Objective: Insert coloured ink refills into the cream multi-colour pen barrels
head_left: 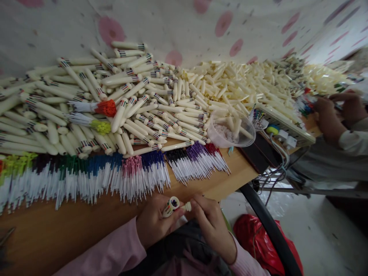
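At the table's front edge, my left hand [151, 224] is closed around a cream multicolour pen barrel [170, 207], its round open end tilted up toward me with dark bits inside. Close beside it, my right hand [214, 226] pinches a small cream plastic end piece [188, 206], apart from the barrel's open end. Above my hands lie rows of thin white pen refills with coloured tops: pink ones [132, 180], black ones [181, 165] and purple ones [201, 161]. The lower parts of my fingers are partly hidden.
Behind the refills is a heap of cream multicolour pens [129, 88], with empty cream tubes [230, 82] to the right. A clear plastic tub [247, 134] stands near a power strip [284, 122] with cables. A co-worker's hands [342, 107] are at far right. A red bag [267, 237] lies below.
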`<state>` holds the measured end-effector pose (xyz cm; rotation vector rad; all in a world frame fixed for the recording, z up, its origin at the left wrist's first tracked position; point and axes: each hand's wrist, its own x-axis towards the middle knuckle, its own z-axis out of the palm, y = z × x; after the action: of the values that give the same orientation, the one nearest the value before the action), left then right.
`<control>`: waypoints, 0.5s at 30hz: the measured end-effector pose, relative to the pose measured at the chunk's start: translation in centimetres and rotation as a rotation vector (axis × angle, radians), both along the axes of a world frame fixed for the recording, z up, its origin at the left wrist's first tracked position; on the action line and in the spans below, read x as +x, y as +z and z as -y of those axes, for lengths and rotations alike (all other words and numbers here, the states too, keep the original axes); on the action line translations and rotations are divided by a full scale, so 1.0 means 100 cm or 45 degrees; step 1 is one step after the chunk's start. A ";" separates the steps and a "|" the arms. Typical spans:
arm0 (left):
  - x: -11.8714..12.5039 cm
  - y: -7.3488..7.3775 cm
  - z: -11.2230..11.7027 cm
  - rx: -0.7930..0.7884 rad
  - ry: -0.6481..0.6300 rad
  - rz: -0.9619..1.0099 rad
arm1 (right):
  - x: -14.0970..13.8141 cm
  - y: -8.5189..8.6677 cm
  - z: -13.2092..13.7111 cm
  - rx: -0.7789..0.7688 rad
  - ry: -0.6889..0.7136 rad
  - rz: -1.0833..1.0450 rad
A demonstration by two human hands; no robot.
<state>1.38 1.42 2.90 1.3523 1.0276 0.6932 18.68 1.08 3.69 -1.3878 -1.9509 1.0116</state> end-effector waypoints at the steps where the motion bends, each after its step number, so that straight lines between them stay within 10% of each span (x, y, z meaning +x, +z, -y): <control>1: 0.000 0.000 0.000 0.056 0.009 -0.053 | -0.001 0.000 0.000 -0.045 -0.032 -0.016; 15: -0.015 -0.001 -0.016 -0.416 -0.480 0.210 | 0.025 0.012 -0.016 0.500 0.594 0.240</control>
<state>-0.12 3.07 2.80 1.1381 0.6916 0.3300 21.13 2.65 4.94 -0.8545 -2.5200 0.6429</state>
